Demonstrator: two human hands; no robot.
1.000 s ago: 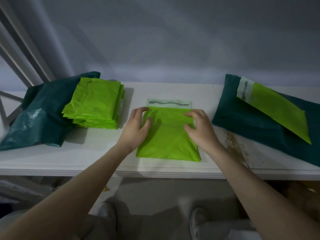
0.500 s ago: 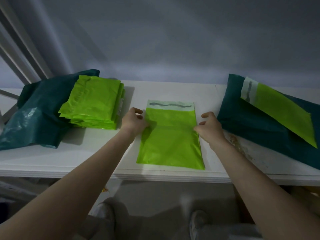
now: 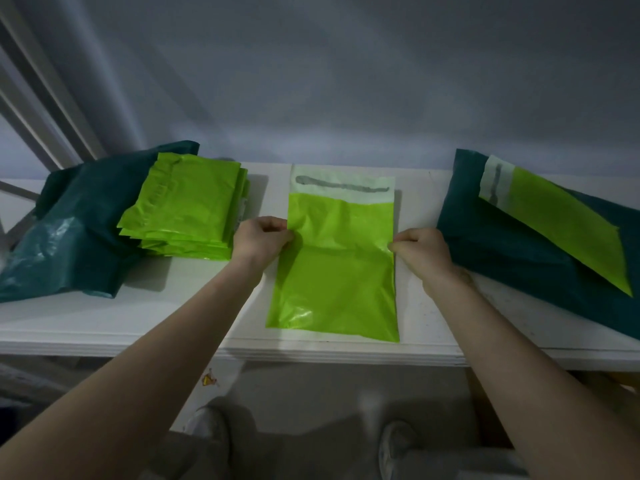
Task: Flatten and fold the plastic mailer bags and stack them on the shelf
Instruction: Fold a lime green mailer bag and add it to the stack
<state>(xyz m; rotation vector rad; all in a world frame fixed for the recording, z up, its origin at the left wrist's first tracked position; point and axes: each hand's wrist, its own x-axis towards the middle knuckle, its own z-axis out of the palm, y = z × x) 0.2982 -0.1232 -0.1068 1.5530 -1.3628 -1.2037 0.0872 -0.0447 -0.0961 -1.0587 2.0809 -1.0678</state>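
**packer_q:** where's the lime mailer [image 3: 337, 271] sitting?

**shelfwatch:** flat on the white shelf [image 3: 86, 323], flap end toward the wall. Left hand [image 3: 261, 240] pinches its left edge, right hand [image 3: 420, 249] pinches its right edge, fingers curled on both.

**packer_q:** and around it?

**shelfwatch:** folded lime stack [image 3: 188, 213] left of the mailer, lying on a dark green bag [image 3: 59, 244]. Another lime mailer [image 3: 561, 226] to its right, on another green bag [image 3: 502, 251].
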